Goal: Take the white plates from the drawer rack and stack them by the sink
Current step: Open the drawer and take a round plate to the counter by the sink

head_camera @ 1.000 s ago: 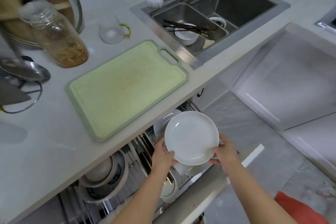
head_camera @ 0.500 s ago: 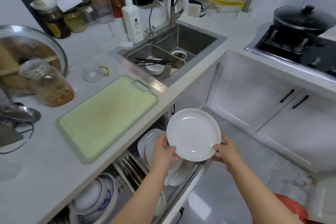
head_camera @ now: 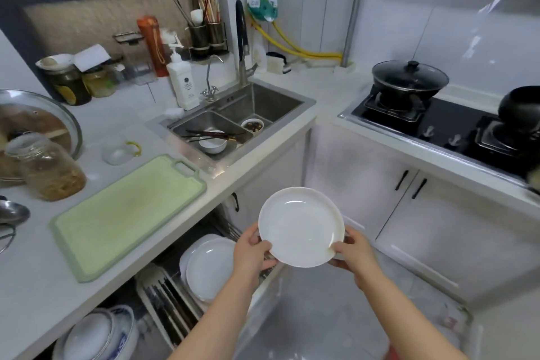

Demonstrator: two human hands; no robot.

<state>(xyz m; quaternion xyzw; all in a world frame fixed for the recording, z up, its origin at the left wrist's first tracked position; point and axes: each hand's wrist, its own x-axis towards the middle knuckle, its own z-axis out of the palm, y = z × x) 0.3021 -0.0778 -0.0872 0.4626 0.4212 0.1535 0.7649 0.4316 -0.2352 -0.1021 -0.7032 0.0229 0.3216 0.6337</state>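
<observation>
While both hands pinch its rim, left hand [head_camera: 253, 250] at lower left and right hand [head_camera: 355, 253] at lower right, the plate [head_camera: 301, 226] hangs between them; more plates [head_camera: 209, 267] stand in the rack [head_camera: 163, 295] left of the left hand; sink [head_camera: 263, 102] beyond.

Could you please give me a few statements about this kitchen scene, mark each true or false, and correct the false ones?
1. Both hands hold one white plate. True: the left hand and the right hand grip opposite edges.
2. The held plate rests on the cutting board. False: it is in the air, above the open drawer rack.
3. More white plates stand in the rack. True.
4. The sink is empty. False: it holds a bowl with chopsticks across it and a small dish.
5. The pot on the stove has no lid. False: a lid covers it.
</observation>
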